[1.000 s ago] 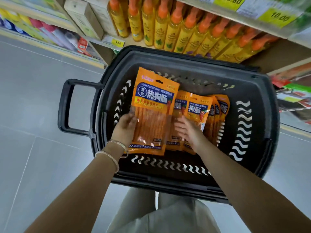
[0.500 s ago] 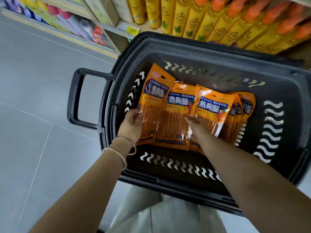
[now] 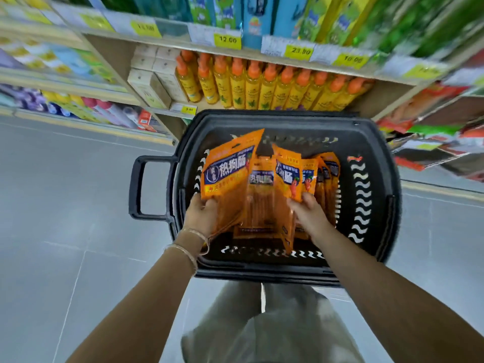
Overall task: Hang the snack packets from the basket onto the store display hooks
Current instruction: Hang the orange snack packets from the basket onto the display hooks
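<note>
**Packets held in both hands inside the basket**

Head view. A black plastic basket (image 3: pixel 374 205) fills the middle of the picture, above a grey tiled floor (image 3: pixel 65 205). Its loop handle (image 3: pixel 137 187) sticks out to the left. Inside it, orange snack packets (image 3: pixel 327 174) stand in a loose, fanned row.

The left hand (image 3: pixel 200 214) is curled round the lower part of the leftmost packet (image 3: pixel 227 166), which rises above the others and tilts, its printed front facing the camera. Two thin bracelets (image 3: pixel 188 244) circle that wrist.

The right hand (image 3: pixel 310 217) is closed on a second packet (image 3: pixel 285 176), gripping it at about mid-height. This packet is turned partly edge-on, and its bottom corner hangs down near the basket's near wall. A third packet (image 3: pixel 259 195) stands between the two held ones, and the rest of the row is packed just to the right of the right hand. All the packets are within the basket's rim.

Behind the basket, a shelf carries a row of yellow bottles with orange caps (image 3: pixel 262 85), with beige boxes (image 3: pixel 149 85) to their left. Yellow price tags (image 3: pixel 227 39) line the shelf edge above. The goods at the far right are too blurred to make out. Light trousers (image 3: pixel 262 328) show at the bottom edge.
</note>
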### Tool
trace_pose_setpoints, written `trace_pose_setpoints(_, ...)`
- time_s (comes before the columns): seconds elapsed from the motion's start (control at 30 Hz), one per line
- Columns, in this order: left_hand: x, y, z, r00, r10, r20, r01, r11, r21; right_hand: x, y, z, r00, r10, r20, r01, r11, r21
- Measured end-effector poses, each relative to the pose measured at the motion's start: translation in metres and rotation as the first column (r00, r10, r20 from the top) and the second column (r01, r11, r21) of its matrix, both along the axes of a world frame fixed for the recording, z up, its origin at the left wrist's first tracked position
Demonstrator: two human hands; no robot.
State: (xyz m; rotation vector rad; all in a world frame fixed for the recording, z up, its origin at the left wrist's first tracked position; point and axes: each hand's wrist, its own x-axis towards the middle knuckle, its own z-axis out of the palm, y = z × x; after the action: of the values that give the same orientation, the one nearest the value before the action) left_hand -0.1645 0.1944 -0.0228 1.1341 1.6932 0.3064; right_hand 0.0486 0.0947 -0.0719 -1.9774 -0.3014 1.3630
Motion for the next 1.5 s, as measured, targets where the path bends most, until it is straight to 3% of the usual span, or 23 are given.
trace_pose_setpoints(0.13, 0.013, -0.015, 0.040, 0.998, -0.005, 0.064, 0.000, 0.997, 0.077, 0.012, -0.038, 0.053, 0.962, -0.108, 0.251, 0.052, 0.974, 0.220)
trace_pose_setpoints(0.23, 0.032, -0.028, 0.065, 0.987, -0.020, 0.162, 0.003, 0.995, 0.102, 0.024, -0.072, 0.086, 0.892, -0.170, 0.419, 0.046, 0.956, 0.291)
trace_pose_setpoints(0.4, 0.083, -0.061, 0.096, 0.960, -0.224, 0.170, 0.183, 0.956, 0.229, 0.050, -0.151, 0.122, 0.796, -0.325, 0.511, 0.146, 0.922, 0.358)
trace_pose_setpoints(0.57, 0.152, -0.117, 0.113, 0.902, -0.358, 0.239, 0.278, 0.908, 0.312, 0.086, -0.244, 0.140, 0.719, -0.503, 0.480, 0.308, 0.849, 0.429)
trace_pose_setpoints(0.77, 0.238, -0.207, 0.113, 0.839, -0.508, 0.196, 0.404, 0.822, 0.401, 0.145, -0.348, 0.138, 0.707, -0.514, 0.485, 0.375, 0.855, 0.359)
trace_pose_setpoints(0.9, 0.289, -0.255, 0.100, 0.823, -0.550, 0.144, 0.472, 0.802, 0.366, 0.184, -0.397, 0.137, 0.658, -0.578, 0.484, 0.468, 0.816, 0.339)
trace_pose_setpoints(1.0, 0.318, -0.277, 0.097, 0.812, -0.568, 0.135, 0.508, 0.800, 0.318, 0.211, -0.422, 0.131, 0.654, -0.535, 0.535, 0.495, 0.837, 0.232)
trace_pose_setpoints(1.17, 0.367, -0.280, 0.108, 0.823, -0.550, 0.140, 0.494, 0.816, 0.299, 0.255, -0.432, 0.135, 0.638, -0.563, 0.525, 0.485, 0.823, 0.295)
trace_pose_setpoints(1.3, 0.418, -0.256, 0.127, 0.844, -0.486, 0.228, 0.447, 0.871, 0.202, 0.304, -0.411, 0.151, 0.581, -0.600, 0.551, 0.455, 0.800, 0.391)
trace_pose_setpoints(1.5, 0.483, -0.202, 0.181, 0.925, -0.339, 0.173, 0.285, 0.918, 0.276, 0.396, -0.345, 0.202, 0.484, -0.654, 0.582, 0.344, 0.753, 0.561)
